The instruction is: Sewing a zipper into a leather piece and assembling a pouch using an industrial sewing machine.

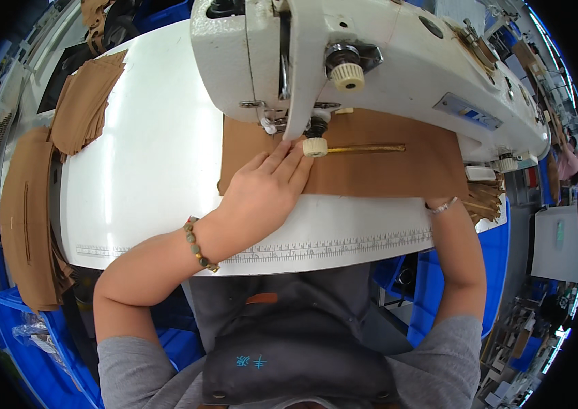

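A brown panel [377, 174], leather or fabric, lies on the white table under the head of a white sewing machine [377, 61]. Set into the panel is a narrow gold strip [371, 148] that looks like a zipper. My left hand [262, 187] rests flat on the panel's left part, fingers stretched toward the presser foot [272, 126]; the fingertips are partly hidden by the machine. At the panel's right end, my right hand [435, 202] goes beneath the near edge. Only its wrist side shows, and the fingers are covered by the panel.
Fanned brown pieces [88, 102] lie at the table's far left. Long brown panels with a slit [26, 218] hang beside the left edge. A printed ruler [262, 253] follows the front edge. Blue bins [37, 341] stand below, and more brown pieces [483, 199] sit at right.
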### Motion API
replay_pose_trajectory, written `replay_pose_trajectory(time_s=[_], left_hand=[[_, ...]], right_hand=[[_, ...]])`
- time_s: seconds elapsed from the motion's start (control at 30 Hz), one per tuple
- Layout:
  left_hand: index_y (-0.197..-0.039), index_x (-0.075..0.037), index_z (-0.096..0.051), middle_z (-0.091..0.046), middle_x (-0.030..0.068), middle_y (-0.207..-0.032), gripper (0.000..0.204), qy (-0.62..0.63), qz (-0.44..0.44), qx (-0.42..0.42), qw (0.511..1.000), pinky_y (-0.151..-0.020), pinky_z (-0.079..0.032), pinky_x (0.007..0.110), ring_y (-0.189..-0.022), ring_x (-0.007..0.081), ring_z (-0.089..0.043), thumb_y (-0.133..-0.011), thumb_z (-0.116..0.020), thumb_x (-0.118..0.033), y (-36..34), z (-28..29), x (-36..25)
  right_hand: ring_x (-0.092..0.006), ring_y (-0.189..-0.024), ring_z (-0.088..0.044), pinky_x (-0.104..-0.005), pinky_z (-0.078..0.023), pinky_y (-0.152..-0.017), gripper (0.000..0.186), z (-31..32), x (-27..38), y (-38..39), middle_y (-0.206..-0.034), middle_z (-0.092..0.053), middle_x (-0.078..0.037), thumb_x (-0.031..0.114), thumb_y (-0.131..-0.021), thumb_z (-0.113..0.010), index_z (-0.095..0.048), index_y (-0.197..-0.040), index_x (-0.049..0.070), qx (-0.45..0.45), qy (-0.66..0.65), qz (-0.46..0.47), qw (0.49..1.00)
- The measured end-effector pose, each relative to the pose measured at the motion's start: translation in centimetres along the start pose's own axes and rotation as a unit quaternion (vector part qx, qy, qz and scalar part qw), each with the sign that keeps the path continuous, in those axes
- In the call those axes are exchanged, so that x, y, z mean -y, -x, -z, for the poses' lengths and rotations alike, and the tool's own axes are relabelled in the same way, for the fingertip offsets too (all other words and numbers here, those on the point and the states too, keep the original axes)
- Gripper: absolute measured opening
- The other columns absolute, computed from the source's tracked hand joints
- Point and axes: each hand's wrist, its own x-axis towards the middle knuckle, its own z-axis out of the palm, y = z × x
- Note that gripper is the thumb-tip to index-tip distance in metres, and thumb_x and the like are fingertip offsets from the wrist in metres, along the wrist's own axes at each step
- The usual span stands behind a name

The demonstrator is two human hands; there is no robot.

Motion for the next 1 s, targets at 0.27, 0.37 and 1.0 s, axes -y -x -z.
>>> replay_pose_trajectory(time_s=[0.27,0.37,1.0], left_hand=[[-0.126,0.006,-0.069,-0.072,0.0172,-0.131,0.043,-0.044,0.0,0.042,0.998,-0.097,-0.058,0.039,-0.119,0.0302,-0.07,-0.085,-0.063,-0.007,1.7,1.8,2.2],[-0.121,0.005,-0.073,-0.075,0.0188,-0.12,0.04,0.094,0.059,0.085,0.99,-0.091,-0.058,0.039,-0.107,0.0311,-0.072,-0.082,-0.063,-0.003,0.1,3.4,3.7],[-0.131,-0.007,-0.071,-0.072,0.0079,-0.132,0.054,0.008,0.028,0.034,0.999,-0.097,-0.059,0.038,-0.119,0.0268,-0.069,-0.077,-0.076,-0.007,3.3,2.7,4.0]], right_hand=[[-0.0394,-0.078,-0.068,-0.0433,-0.054,-0.071,0.027,10.9,7.0,2.0,-0.087,-0.071,-0.015,0.026,-0.083,-0.081,-0.073,-0.092,0.002,0.281,0.055,-0.149,0.946],[-0.0403,-0.077,-0.067,-0.0449,-0.053,-0.069,0.028,9.2,9.3,0.5,-0.086,-0.07,-0.015,0.027,-0.082,-0.082,-0.073,-0.093,0.003,0.198,-0.034,-0.047,0.978],[-0.0336,-0.1,-0.065,-0.0467,-0.056,-0.089,0.042,-7.0,6.3,-1.6,-0.114,-0.066,-0.019,0.012,-0.082,-0.073,-0.071,-0.123,0.003,0.11,0.167,0.078,0.977]])
